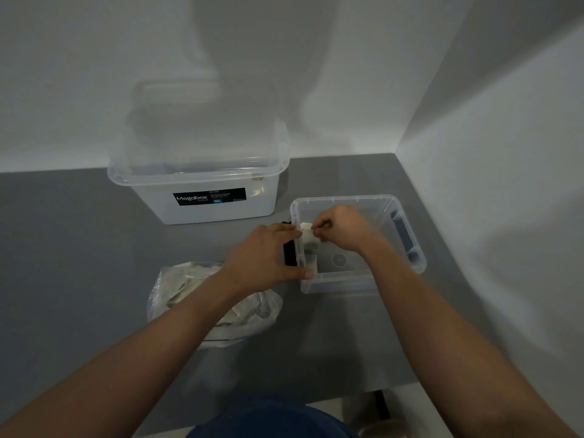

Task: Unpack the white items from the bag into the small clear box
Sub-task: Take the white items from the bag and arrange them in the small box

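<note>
Left hand clasps the left end of the small clear box, thumb at the near corner, fingers over the rim beside the black latch; probably to steady the light box. Right hand reaches inside, fingertips pinching a white item against the left wall, apparently to stand it on edge and save room. Bag, with more pale contents, lies on the counter near the box, within easy reach. Unpacking judged early.

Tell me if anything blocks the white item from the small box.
Nothing visible does. The right hand pinches the white item already inside the lidless small box, beside the left wall that the left hand grips.
</note>
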Tool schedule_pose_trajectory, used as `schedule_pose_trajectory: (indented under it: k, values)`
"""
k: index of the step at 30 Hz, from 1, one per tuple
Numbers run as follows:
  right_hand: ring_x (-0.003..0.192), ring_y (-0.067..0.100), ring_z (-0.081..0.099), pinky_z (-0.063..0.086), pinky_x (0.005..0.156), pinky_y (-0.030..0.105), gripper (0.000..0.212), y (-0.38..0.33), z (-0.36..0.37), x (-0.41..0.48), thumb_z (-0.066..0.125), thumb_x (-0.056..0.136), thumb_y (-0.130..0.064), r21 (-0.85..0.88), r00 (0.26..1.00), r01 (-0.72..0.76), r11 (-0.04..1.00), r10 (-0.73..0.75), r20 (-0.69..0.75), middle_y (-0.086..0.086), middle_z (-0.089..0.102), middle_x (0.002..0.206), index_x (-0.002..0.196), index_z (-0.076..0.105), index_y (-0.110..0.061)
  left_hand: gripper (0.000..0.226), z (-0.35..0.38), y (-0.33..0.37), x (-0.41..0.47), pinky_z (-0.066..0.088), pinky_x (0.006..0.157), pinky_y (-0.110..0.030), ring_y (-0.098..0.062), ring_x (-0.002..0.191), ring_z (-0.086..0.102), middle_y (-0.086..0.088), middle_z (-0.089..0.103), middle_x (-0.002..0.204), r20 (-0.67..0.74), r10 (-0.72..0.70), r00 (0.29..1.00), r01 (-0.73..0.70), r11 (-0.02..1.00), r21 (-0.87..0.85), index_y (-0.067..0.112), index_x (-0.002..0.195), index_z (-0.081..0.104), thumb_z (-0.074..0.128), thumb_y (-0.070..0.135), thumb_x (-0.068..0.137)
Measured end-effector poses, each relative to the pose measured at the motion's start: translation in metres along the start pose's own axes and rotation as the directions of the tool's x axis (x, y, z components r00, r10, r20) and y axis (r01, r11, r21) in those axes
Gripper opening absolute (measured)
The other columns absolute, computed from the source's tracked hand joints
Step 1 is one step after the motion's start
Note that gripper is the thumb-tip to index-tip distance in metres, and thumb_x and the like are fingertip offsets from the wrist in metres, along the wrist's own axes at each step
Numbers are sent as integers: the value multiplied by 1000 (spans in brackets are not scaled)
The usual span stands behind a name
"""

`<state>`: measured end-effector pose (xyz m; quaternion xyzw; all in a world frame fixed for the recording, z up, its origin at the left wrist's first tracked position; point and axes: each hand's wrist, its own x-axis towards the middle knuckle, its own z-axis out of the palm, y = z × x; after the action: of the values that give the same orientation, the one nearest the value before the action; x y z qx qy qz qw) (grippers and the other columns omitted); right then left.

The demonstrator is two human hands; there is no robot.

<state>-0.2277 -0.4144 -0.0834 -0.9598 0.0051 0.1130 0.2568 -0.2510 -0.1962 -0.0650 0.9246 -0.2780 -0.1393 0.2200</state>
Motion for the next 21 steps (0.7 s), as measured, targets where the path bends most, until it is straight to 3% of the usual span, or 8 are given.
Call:
schedule_pose_trajectory:
  k: [5,11,16,18,21]
  values:
    - [85,18,69,58,87,34,13,0,15,19,71,92,-16,-170,997,-28,985,40,70,5,75,96,101,78,-13,89,3,-1,-2,36,110,-44,-19,139,34,11,34,157,1,-34,999,34,999,6,37,148,39,67,74,71]
    - [87,18,63,49,78,29,16,-2,23,27,71,93,-24,-285,996,-58,957,77,54,5,70,99,104,73,-12,87,1,1,-2,39,107,-43,-19,136,36,13,33,157,0,-36,999,36,999,11,36,148,39,66,72,73]
    - [79,17,60,52,74,32,19,4,16,15,76,87,-37,-297,996,-23,954,-4,-92,-2,65,84,90,66,-20,88,-1,1,-3,41,107,-46,-18,136,35,14,33,157,9,-40,999,40,999,12,36,148,39,66,74,73]
    - [80,17,63,52,75,31,15,6,13,7,76,86,-35,-319,996,89,943,-75,57,-3,67,84,89,72,-21,89,0,1,-2,41,106,-44,-18,135,36,14,34,156,4,-33,999,33,999,16,36,147,39,66,74,72]
    - [86,14,66,53,83,27,17,1,19,-2,77,85,-25,-305,926,209,929,-88,367,-6,72,96,101,78,-24,90,0,1,-1,40,107,-43,-17,135,36,13,35,156,1,-28,1000,28,999,15,36,147,39,67,74,71]
